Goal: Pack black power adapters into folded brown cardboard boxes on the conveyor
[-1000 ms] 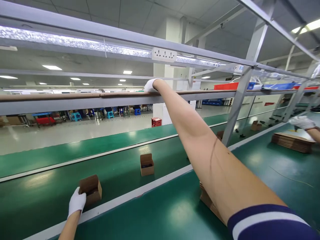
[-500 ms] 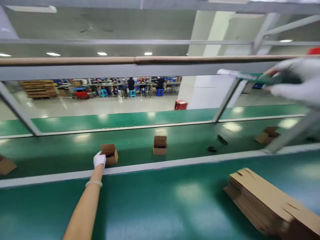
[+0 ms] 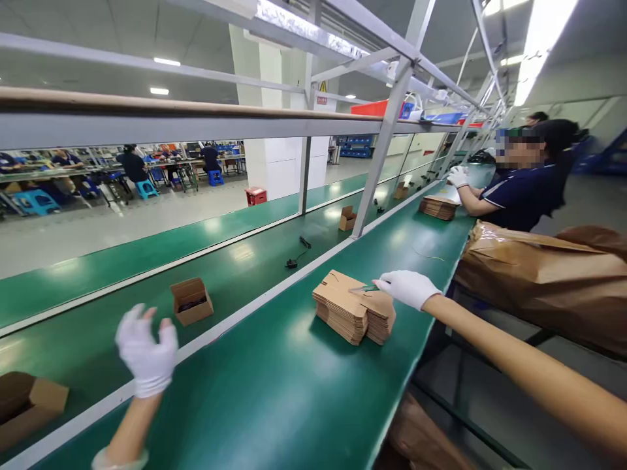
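Note:
My left hand (image 3: 147, 346), in a white glove with bare fingertips, hovers over the rail beside the green belt, its fingers spread and holding nothing. Just beyond it stands an open small cardboard box (image 3: 192, 301) with something dark inside. A second open cardboard box (image 3: 46, 401) sits at the lower left. My right hand (image 3: 409, 288), also gloved, is closed on a slim greenish tool (image 3: 363, 288) whose kind I cannot make out. The tool's tip lies over a stack of flattened cardboard boxes (image 3: 343, 313) on the near green surface.
A black power adapter with its cord (image 3: 296, 258) and another box (image 3: 347, 219) lie farther along the belt. Slanted metal posts (image 3: 379, 156) stand along the rail. A co-worker (image 3: 524, 170) is at the right, near another cardboard stack (image 3: 437, 207). A brown bag (image 3: 543, 274) lies beside the bench.
The view has swung right. My left hand has let go of the small box and drawn back. My right hand has come down from high up to the cardboard stack.

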`<action>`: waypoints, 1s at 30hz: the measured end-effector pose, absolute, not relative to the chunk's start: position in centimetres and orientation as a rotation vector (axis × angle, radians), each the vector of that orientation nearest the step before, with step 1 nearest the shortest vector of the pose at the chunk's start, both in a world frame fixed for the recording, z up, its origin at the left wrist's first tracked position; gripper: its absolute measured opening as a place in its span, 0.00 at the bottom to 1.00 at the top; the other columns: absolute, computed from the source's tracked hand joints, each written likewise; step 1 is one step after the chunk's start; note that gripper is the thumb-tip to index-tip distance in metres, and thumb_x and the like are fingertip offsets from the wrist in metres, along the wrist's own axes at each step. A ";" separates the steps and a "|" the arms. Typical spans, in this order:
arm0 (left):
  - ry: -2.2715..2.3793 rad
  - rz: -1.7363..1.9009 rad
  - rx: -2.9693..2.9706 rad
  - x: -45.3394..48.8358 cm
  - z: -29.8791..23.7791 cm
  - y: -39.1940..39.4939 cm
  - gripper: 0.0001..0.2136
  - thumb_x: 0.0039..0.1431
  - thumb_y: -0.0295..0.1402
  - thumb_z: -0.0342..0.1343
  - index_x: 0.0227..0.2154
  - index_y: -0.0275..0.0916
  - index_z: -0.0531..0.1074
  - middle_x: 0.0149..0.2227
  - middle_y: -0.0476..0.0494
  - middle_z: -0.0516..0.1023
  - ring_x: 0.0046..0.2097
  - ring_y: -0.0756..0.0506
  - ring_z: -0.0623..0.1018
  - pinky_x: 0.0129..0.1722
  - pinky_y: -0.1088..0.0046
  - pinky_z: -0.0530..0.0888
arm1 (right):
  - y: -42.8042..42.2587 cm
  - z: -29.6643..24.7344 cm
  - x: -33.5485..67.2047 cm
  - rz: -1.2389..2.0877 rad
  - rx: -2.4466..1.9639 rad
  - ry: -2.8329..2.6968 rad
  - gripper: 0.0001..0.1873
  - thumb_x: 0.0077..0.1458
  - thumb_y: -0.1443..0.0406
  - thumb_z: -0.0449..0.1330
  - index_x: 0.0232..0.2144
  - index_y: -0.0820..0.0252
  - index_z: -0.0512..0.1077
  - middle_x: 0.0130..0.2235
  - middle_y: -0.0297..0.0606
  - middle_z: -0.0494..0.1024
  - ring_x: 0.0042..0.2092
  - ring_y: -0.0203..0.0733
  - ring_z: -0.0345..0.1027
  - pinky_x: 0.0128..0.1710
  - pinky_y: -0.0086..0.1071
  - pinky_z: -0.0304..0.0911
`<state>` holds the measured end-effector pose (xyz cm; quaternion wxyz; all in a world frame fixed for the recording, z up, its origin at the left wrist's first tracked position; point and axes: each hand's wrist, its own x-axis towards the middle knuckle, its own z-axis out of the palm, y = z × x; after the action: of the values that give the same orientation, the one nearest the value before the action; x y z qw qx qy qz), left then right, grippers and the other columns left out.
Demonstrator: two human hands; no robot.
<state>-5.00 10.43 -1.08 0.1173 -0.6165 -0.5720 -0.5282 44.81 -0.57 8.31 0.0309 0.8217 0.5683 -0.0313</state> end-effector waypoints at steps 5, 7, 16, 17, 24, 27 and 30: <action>-1.058 -1.312 -2.729 10.7 -2.0 5.9 0.17 0.54 0.35 0.51 0.47 0.39 0.66 0.55 0.37 0.67 0.58 0.38 0.65 0.57 0.57 0.63 | -0.1 5.7 46.3 -0.312 2.529 1.896 0.20 0.57 0.57 0.45 0.21 0.58 0.69 0.27 0.41 0.74 0.30 0.44 0.66 0.29 0.32 0.53; -0.814 -1.179 -2.952 15.7 -2.6 4.3 0.20 0.53 0.36 0.53 0.49 0.39 0.65 0.56 0.35 0.66 0.59 0.36 0.64 0.56 0.55 0.63 | -0.2 4.9 46.6 -0.423 2.537 1.931 0.21 0.56 0.56 0.45 0.17 0.58 0.65 0.22 0.38 0.70 0.26 0.41 0.63 0.27 0.32 0.52; -0.700 -0.940 -3.218 22.9 -3.3 4.6 0.17 0.46 0.33 0.57 0.41 0.37 0.68 0.51 0.35 0.70 0.54 0.35 0.68 0.50 0.52 0.68 | -2.6 2.4 46.4 -1.080 2.494 2.049 0.29 0.52 0.42 0.41 0.14 0.56 0.56 0.13 0.29 0.54 0.17 0.32 0.46 0.18 0.28 0.46; -0.682 -0.937 -3.222 22.7 -3.2 4.9 0.17 0.46 0.33 0.58 0.41 0.37 0.68 0.51 0.35 0.70 0.54 0.36 0.68 0.50 0.54 0.68 | -2.9 2.2 46.2 -1.127 2.477 2.057 0.29 0.52 0.41 0.40 0.15 0.56 0.56 0.12 0.28 0.52 0.16 0.32 0.44 0.17 0.28 0.45; -0.627 -0.884 -3.240 20.9 -2.4 6.8 0.15 0.45 0.34 0.59 0.39 0.37 0.69 0.48 0.39 0.73 0.52 0.38 0.70 0.51 0.59 0.69 | -2.8 2.2 44.2 -1.825 2.457 2.180 0.29 0.47 0.38 0.48 0.16 0.55 0.54 0.10 0.23 0.44 0.13 0.29 0.36 0.13 0.28 0.36; -0.620 -0.862 -3.262 20.5 -2.1 7.1 0.15 0.46 0.35 0.59 0.38 0.37 0.69 0.49 0.39 0.73 0.50 0.39 0.71 0.50 0.61 0.69 | -1.5 5.6 43.3 -1.999 2.539 2.315 0.29 0.47 0.37 0.47 0.17 0.54 0.52 0.11 0.22 0.44 0.14 0.29 0.35 0.13 0.27 0.36; -0.596 -0.853 -3.299 20.9 -2.0 6.8 0.15 0.46 0.36 0.60 0.38 0.38 0.69 0.50 0.40 0.71 0.51 0.40 0.70 0.50 0.62 0.69 | 0.0 10.9 42.7 -1.986 2.752 2.475 0.27 0.51 0.39 0.43 0.20 0.54 0.53 0.14 0.21 0.44 0.14 0.30 0.33 0.12 0.27 0.37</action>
<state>20.90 6.80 -1.96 -0.1579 -0.9418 -0.1701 -0.2434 42.67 0.02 10.85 -0.5049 0.5655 0.5087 -0.4081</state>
